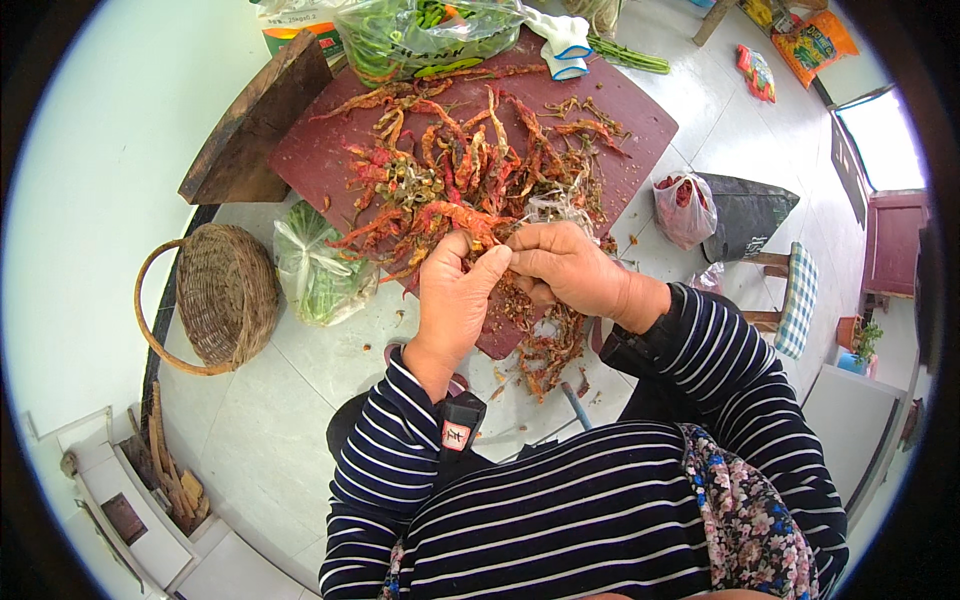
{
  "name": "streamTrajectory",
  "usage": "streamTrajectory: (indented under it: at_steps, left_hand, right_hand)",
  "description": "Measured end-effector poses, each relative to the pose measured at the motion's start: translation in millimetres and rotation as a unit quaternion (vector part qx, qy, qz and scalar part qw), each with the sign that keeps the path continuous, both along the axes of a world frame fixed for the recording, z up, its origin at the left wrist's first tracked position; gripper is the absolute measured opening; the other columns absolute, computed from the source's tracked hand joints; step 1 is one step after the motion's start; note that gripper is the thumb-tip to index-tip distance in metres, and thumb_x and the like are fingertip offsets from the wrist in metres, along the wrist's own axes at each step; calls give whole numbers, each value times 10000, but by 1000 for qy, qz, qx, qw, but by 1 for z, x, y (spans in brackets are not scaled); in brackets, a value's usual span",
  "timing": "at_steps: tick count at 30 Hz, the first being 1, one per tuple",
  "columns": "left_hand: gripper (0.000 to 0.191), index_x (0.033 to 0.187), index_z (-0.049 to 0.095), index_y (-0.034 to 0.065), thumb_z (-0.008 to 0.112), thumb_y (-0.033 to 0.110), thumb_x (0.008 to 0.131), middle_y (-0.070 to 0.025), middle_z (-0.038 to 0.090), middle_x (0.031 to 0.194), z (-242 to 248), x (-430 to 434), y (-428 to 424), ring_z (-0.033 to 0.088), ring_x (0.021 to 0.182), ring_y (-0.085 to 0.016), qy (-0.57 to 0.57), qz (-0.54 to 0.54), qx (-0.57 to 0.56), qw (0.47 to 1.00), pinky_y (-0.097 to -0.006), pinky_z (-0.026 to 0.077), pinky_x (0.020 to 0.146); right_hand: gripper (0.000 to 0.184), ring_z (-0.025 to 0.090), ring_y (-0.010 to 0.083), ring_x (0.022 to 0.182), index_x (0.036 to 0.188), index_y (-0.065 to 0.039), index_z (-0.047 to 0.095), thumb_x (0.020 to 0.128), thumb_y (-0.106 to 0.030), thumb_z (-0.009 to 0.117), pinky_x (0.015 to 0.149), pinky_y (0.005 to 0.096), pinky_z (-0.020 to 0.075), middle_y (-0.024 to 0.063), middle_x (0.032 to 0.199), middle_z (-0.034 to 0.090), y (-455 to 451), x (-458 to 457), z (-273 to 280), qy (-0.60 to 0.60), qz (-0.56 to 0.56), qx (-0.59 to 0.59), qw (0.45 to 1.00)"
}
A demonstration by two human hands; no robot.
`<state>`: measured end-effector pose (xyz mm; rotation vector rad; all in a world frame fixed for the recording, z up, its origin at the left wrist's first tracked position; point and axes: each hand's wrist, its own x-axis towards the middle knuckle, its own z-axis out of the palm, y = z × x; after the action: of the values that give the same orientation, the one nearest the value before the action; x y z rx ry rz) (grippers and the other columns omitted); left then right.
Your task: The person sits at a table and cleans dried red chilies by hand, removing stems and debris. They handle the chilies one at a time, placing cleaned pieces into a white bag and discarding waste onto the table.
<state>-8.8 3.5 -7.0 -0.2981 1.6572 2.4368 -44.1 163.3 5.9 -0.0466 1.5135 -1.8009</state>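
Above the near part of a dark red tabletop [641, 124], my left hand [457, 292] grips a wrinkled, dried red chili pepper [465, 217] between thumb and fingers. The thumb and forefinger of my right hand [570, 266] pinch the same pepper's near end, where the fingertips hide the stem. Beyond both hands spreads a loose heap of dried red and orange chili peppers [476, 161]. Pale stems [416, 184] lie among them on the left. Crumpled clear plastic [559, 210] shows just past my right hand. Seeds and broken bits cover the tabletop below my hands.
A clear bag of green vegetables [427, 45] and white knit gloves [562, 41] rest at the far edge. Leftward are a wooden slab [255, 124], a bagged leafy vegetable [311, 262] and a wicker basket [225, 292]. Rightward sit a bag of red chilies [684, 214] and a checked-cushion seat [795, 304].
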Motion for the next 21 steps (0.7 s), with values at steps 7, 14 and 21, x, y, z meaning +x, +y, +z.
streamTrajectory:
  at_steps: [7,14,21]
  left_hand:
    - [160,1064,589,63,562,109,914,42,540,717,3,1,-9,423,513,-14,-22,-43,23,999,-173,314,428]
    - [215,1105,579,53,519,35,899,54,550,764,7,1,-6,427,561,-2,-62,-48,28,997,-167,331,476]
    - [275,1117,572,43,502,-18,859,38,542,753,4,1,-1,426,548,-24,-28,-38,-25,999,-180,339,478]
  right_hand:
    - [156,474,80,508,821,-27,584,909,-144,529,438,226,364,19,661,534,-1,-4,1,-28,-25,-45,998]
    - [119,590,216,618,966,17,578,880,-55,536,563,312,459,116,743,605,-3,2,-6,312,-21,117,943]
    - [121,549,229,603,999,6,563,908,-61,522,563,339,451,115,743,566,-11,-1,-16,314,-29,75,946]
